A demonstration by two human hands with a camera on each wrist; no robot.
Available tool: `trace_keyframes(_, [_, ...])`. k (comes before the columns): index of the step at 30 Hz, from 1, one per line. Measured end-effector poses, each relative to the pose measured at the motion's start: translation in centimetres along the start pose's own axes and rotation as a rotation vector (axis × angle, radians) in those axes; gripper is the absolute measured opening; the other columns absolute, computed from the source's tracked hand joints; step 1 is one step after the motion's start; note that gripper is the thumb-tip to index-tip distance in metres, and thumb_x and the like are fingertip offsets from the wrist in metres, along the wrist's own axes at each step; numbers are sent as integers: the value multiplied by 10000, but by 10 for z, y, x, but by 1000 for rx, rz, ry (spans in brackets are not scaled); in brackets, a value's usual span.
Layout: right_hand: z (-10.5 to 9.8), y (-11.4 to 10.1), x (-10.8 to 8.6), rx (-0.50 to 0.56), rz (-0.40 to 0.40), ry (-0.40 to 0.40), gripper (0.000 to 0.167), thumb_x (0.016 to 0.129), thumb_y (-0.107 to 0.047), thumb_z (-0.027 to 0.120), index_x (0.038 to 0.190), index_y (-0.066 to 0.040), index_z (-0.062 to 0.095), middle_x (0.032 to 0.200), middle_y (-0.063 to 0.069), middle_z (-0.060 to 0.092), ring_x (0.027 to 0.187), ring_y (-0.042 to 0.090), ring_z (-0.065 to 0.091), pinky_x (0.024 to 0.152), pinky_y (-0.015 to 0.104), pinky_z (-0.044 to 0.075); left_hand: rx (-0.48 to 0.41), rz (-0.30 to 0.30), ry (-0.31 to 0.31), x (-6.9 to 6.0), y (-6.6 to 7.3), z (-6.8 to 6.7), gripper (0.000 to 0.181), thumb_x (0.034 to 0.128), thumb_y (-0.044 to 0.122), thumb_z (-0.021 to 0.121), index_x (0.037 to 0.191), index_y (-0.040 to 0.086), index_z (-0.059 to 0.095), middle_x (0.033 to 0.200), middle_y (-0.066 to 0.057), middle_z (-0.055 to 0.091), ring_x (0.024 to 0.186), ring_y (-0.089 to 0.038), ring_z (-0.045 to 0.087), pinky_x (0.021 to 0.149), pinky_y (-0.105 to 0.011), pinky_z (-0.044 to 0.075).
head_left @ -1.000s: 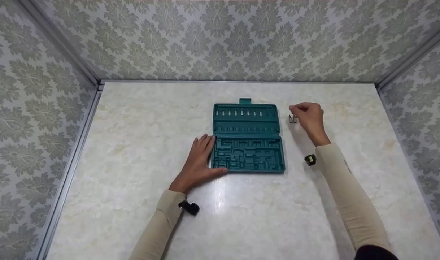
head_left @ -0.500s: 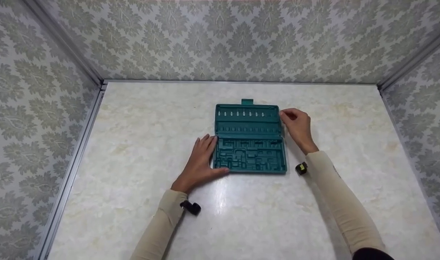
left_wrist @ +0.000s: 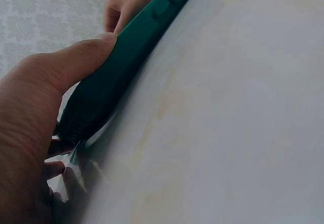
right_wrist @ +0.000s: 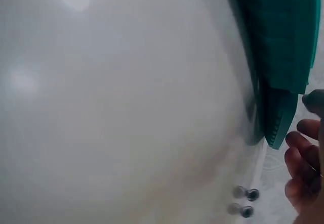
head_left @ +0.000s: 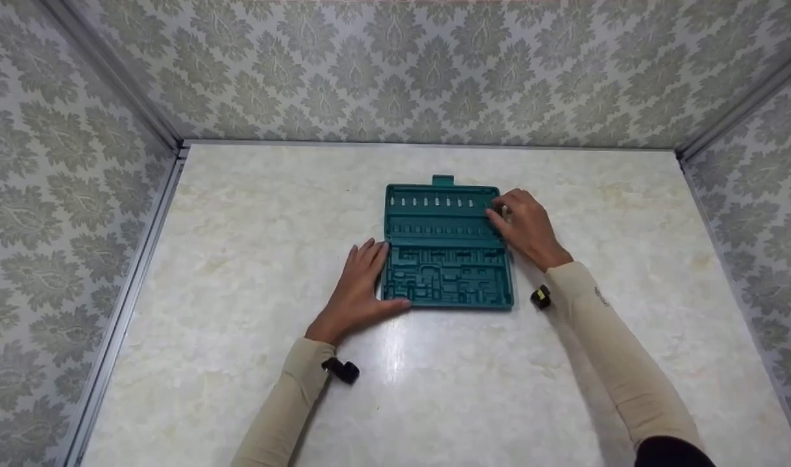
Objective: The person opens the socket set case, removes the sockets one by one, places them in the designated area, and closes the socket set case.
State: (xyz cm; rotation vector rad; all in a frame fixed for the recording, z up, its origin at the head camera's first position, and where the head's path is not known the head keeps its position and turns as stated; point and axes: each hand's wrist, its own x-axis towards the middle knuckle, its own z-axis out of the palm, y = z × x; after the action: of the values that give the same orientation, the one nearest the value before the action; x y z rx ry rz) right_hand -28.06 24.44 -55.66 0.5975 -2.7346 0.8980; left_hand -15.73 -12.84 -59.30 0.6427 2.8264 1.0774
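A green plastic tool case [head_left: 444, 241] lies unfolded on the table, with a row of small metal bits [head_left: 425, 202] standing in its upper half. Its lower half is moulded with bare recesses. My left hand [head_left: 356, 295] steadies the lower left corner, thumb along the front edge and fingers against the left side. The left wrist view shows that thumb [left_wrist: 91, 57] on the case's edge. At the right end of the bit row, my right hand [head_left: 528, 227] has thumb and fingers drawn together in a pinch; the small bit between them is mostly hidden.
Two more metal bits [right_wrist: 249, 203] stand on the table right of the case, seen in the right wrist view and hidden by my hand from above. The pale marbled table [head_left: 272, 227] is bounded by patterned wall panels [head_left: 395, 71] at the back and both sides.
My right hand has moved left from beside the standing bits, past the case's right edge, to the end of the upper row. The left hand stays put on the case.
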Motion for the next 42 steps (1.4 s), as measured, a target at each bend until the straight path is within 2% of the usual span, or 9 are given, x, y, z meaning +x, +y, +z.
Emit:
trace_keyframes(4, [1,-10,16,162,118,-71,267,1076,-184,737,1210,38,803,1148,214,733,1052,354,659,943,540,548,-3,6,1,1,0,0,1268,853,749,786,1760,62,227,1793,-163,299,1698,-330,140,1379,-488,-8])
trace_keyframes(6, [1,-16,24,196,173,-101,256,1070,-168,736,1209,33,811,1157,219,745,1051,357,672,948,551,553,-5,10,2,1,0,0,1271,852,749,787,1761,60,226,1793,-163,297,1699,-329,136,1379,-484,-11])
trace_keyframes(12, [0,-29,42,186,306,-183,246,1082,-166,704,1188,22,822,1170,221,779,993,348,727,905,549,598,-1,9,11,-1,-1,2,1268,850,736,798,1757,53,232,1789,-164,305,1699,-327,137,1379,-475,-11])
trace_keyframes(17, [2,-33,48,160,381,-193,248,1088,-158,684,1149,28,835,1106,222,795,910,306,720,881,520,595,-6,0,-1,0,-1,3,1267,854,751,788,1766,81,217,1799,-143,290,1704,-306,117,1376,-449,-29])
trace_keyframes(22, [7,-36,52,138,379,-175,247,1090,-124,670,1063,34,858,990,223,806,765,253,685,841,495,604,6,15,12,0,-2,3,1262,856,747,786,1757,55,238,1786,-170,310,1695,-337,150,1378,-482,-8])
trace_keyframes(26, [11,-40,53,166,379,-176,235,1090,-78,657,1098,54,850,1064,252,804,837,296,715,928,543,621,10,25,17,0,-3,2,1262,858,746,783,1750,32,246,1780,-190,315,1689,-361,164,1378,-509,7])
trace_keyframes(32, [11,-44,52,227,442,-177,232,1078,-44,648,1173,73,825,1206,269,774,951,332,693,1007,557,596,1,18,16,0,-3,1,1268,850,747,787,1750,34,249,1782,-191,311,1691,-362,155,1377,-518,8])
trace_keyframes(38, [10,-45,50,268,489,-164,198,1069,-52,684,1207,63,768,1170,233,736,965,279,654,947,488,581,-3,13,11,0,-3,1,1268,852,732,802,1753,40,238,1793,-185,292,1695,-351,147,1377,-514,7])
trace_keyframes(42, [9,-42,48,275,449,-157,161,1071,-41,688,1179,66,741,1106,222,713,943,292,636,907,472,554,-13,12,12,2,-3,1,1264,850,719,813,1753,42,242,1796,-182,288,1695,-348,150,1378,-518,15])
